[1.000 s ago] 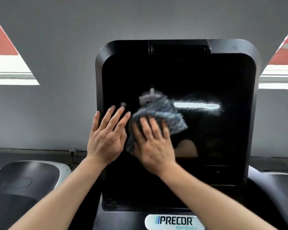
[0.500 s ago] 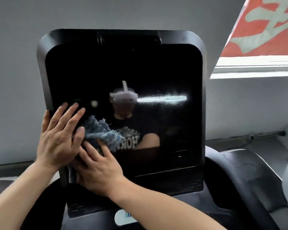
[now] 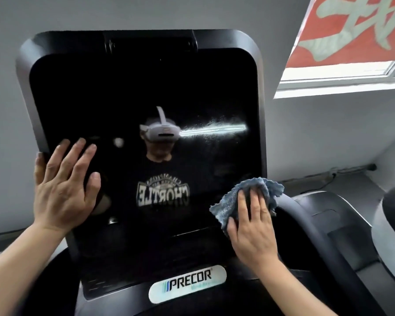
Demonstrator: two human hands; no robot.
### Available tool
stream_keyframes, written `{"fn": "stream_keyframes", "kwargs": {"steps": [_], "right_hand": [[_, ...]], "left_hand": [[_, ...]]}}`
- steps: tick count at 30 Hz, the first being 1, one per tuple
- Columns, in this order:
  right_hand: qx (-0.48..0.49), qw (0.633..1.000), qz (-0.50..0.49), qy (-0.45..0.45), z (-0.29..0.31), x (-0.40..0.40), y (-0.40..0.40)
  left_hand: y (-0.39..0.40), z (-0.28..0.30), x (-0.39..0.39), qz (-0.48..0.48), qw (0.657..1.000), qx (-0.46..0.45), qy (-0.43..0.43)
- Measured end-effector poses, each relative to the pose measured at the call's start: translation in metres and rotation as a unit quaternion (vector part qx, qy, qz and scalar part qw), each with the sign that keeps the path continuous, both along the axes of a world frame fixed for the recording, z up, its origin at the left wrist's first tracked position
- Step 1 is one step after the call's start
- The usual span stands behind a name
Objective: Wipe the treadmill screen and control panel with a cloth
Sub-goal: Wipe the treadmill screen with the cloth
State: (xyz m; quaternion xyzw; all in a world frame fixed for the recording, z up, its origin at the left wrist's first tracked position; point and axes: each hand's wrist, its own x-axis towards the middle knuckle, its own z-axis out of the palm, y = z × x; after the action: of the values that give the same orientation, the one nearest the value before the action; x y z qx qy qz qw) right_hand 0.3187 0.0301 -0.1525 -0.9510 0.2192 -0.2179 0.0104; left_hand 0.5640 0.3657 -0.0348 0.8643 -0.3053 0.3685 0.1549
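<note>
Cloth (image 3: 249, 199), bunched, lies against the lower right corner of the tall, upright screen (image 3: 146, 99), under my right hand (image 3: 252, 226), fingers pointing up and pressing it flat. My left hand (image 3: 62, 188) rests open, fingers spread, on the screen's left edge.

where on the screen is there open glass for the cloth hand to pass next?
Free: the upper glossy black screen above both hands, and the middle band between the flat left hand and the right hand. Crowded: the lower right corner, where the right hand presses the crumpled blue cloth, and the left edge under the left hand.
</note>
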Motion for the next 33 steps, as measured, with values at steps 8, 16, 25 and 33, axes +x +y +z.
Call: {"fn": "stream_keyframes", "kwargs": {"steps": [8,16,25,33], "right_hand": [[0.021,0.997,0.081,-0.005,-0.012,0.024,0.129],[0.007,1.0,0.022,-0.008,-0.013,-0.005,0.058],[0.023,0.997,0.073,0.016,-0.003,-0.001,0.088],[-0.002,0.998,0.026,-0.05,0.121,0.101,-0.022]], "left_hand": [[0.0,-0.003,0.002,-0.001,1.0,-0.005,0.006],[-0.001,-0.002,0.001,-0.007,1.0,-0.006,0.024],[0.0,-0.004,-0.003,-0.008,1.0,-0.002,0.023],[0.0,-0.002,-0.006,-0.009,1.0,0.002,0.02]]}}
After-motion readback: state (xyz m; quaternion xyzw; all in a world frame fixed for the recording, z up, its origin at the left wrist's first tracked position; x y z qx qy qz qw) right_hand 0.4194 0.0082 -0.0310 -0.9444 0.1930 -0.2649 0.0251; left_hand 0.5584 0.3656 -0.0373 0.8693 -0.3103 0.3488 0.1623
